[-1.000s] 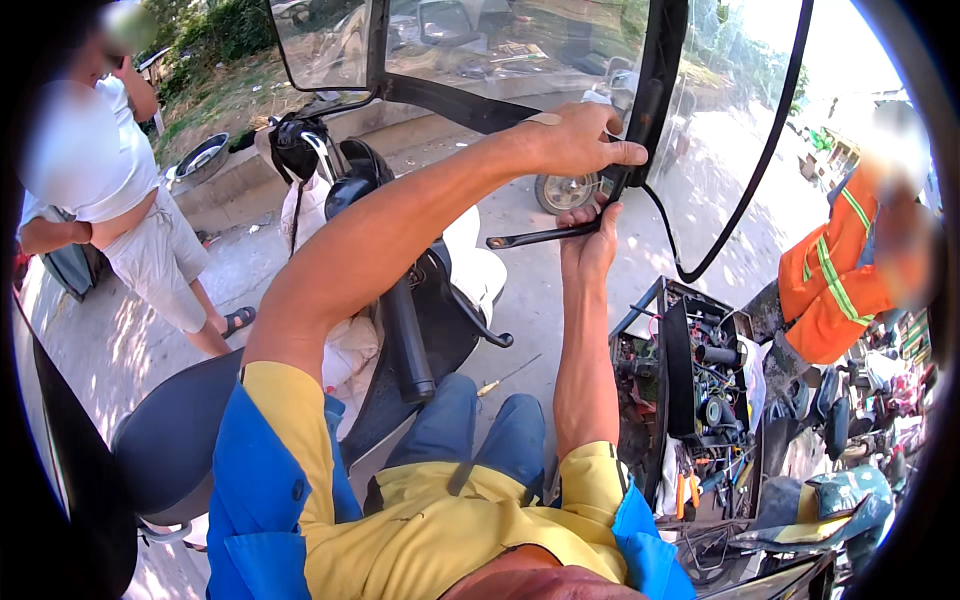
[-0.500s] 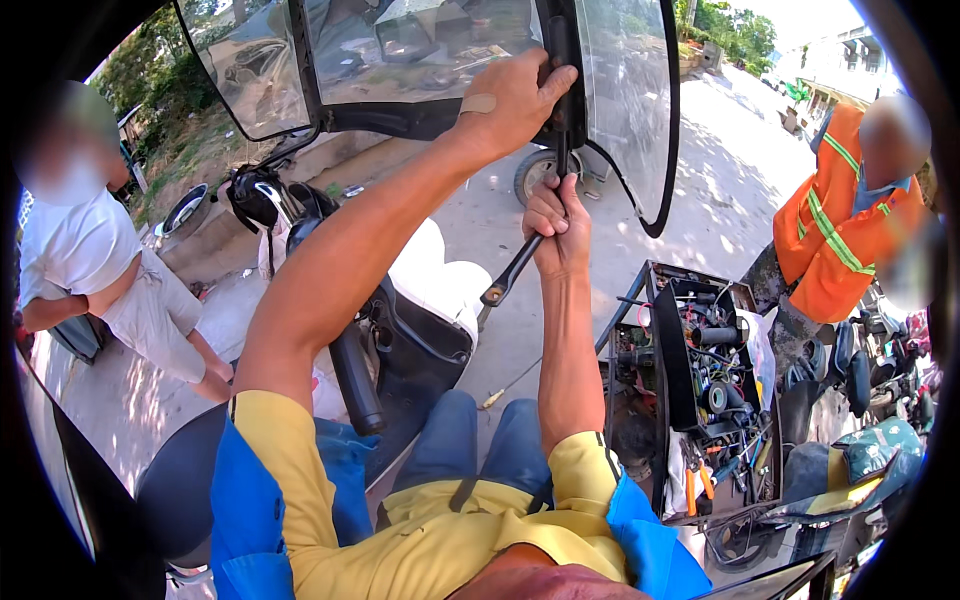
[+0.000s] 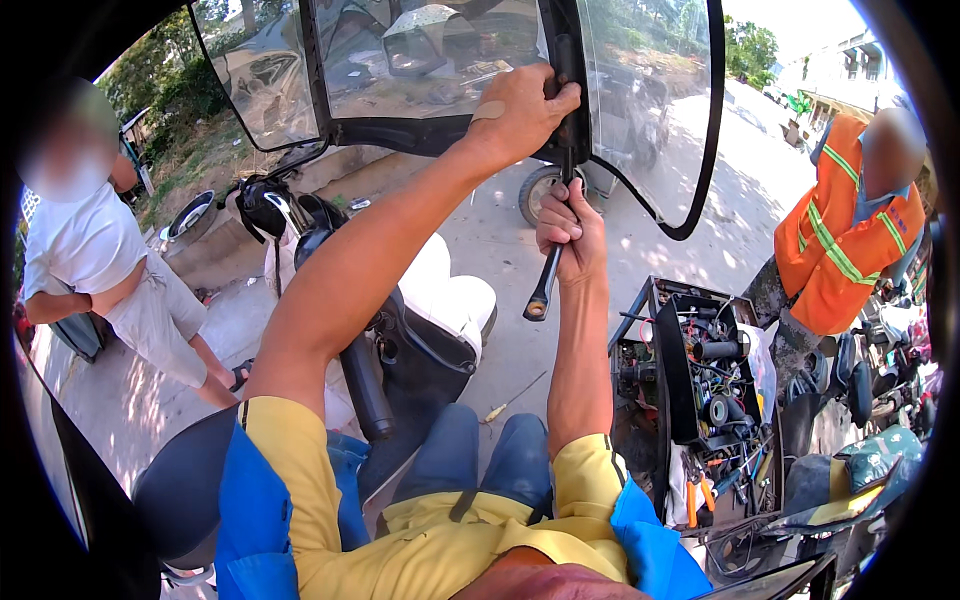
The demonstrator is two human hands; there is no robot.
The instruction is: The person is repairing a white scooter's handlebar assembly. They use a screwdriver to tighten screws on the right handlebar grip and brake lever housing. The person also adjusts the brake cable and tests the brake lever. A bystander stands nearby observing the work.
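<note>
A black-framed transparent windshield (image 3: 400, 60) spans the top. My left hand (image 3: 525, 110), a plaster on its back, is closed around the upright black post (image 3: 565, 55) on the frame's right side. Just below, my right hand (image 3: 568, 230) grips a black metal bar (image 3: 548, 280) that joins the post and hangs down toward me, a flattened, holed tab at its lower end. My fingers partly hide the joint. A scooter (image 3: 410, 400) with a black seat and handlebar and a white covering stands left of my legs.
A toolbox (image 3: 715, 380) crammed with tools and parts is at my right, beside piled parts (image 3: 860, 470). A screwdriver (image 3: 497, 408) lies on the pavement. A person in white (image 3: 90, 250) stands left; another in an orange vest (image 3: 840, 250) is right. A curb (image 3: 340, 170) runs behind the scooter.
The bar has swung from sideways to pointing down toward me, with my right hand turning along with it. My left hand has shifted up the post in the picture.
</note>
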